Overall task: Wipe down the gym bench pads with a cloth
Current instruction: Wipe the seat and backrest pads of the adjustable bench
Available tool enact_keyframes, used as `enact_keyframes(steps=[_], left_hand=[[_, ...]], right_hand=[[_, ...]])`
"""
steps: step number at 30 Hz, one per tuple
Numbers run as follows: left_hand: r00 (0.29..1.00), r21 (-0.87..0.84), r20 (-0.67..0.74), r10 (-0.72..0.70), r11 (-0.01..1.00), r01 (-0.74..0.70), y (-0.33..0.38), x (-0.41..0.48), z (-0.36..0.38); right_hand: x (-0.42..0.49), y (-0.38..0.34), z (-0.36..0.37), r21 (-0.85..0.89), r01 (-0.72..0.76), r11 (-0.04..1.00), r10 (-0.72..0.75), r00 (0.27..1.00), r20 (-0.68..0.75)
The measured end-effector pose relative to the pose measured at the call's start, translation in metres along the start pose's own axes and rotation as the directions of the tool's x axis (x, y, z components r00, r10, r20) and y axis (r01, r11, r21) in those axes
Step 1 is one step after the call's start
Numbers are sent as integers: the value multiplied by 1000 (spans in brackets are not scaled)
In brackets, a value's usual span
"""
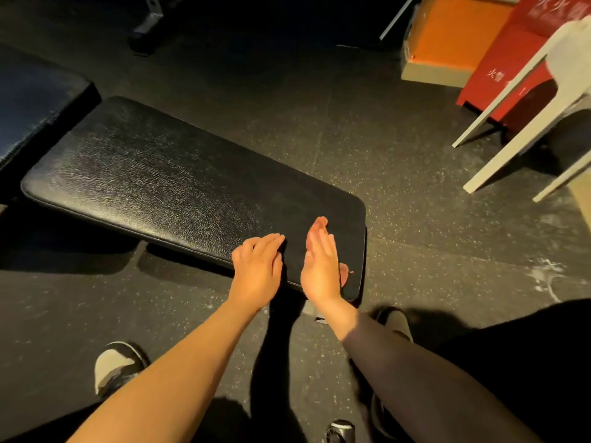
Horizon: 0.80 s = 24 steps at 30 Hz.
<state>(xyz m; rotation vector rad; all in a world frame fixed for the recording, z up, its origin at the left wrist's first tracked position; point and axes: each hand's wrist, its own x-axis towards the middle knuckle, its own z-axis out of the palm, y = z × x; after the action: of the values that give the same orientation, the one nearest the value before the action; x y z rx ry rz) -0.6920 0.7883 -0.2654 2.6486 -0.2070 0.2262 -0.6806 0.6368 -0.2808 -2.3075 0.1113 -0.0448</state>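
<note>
Black near pad (160, 167), black far pad (35, 100), two hands relaxed on near one, left hand (256, 266), right hand (319, 266)

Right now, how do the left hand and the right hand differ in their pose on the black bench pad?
The left hand lies palm down on the bench pad; the right hand stands on its edge, palm turned toward the left hand. The left forearm is bare; the right arm wears a dark sleeve. Both hands are at the pad's near end, holding nothing.
</note>
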Motion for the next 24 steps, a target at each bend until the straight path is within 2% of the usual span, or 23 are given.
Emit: enact_keyframes(steps=[2,4,8,10,12,13,14,16,20,24], left_hand=[[998,-116,13,56,992,-55,-6,2,-12],[990,-213,33,137,969,-127,-14,5,-25],[947,-194,118,298,943,-272,-41,5,-36],[927,-151,135,350,932,-329,-50,2,-36],[913,-115,142,383,922,-369,-50,3,-35],[910,-99,142,389,921,-378,-49,3,-35],[911,-86,145,386,922,-377,-48,2,-35],[905,-74,157,395,919,-388,-49,1,-39],[900,3,127,417,907,-421,-68,8,-54],[887,66,78,454,886,-459,-95,9,-68]], right_hand=[[0,-20,21,88,138,986,-144,988,63],[1,-29,37,148,172,974,-188,977,97],[-8,-26,24,71,263,962,-257,963,-76],[-16,-5,18,-34,183,983,-186,962,-201],[-29,5,16,-44,-26,999,10,948,-318],[-34,3,18,3,-127,992,119,923,-365],[-41,-5,22,44,-164,985,168,904,-393],[-54,-24,40,17,-126,992,121,899,-421],[-55,-75,76,39,-83,996,90,951,-296],[-59,-102,78,42,62,997,-55,988,-147]])
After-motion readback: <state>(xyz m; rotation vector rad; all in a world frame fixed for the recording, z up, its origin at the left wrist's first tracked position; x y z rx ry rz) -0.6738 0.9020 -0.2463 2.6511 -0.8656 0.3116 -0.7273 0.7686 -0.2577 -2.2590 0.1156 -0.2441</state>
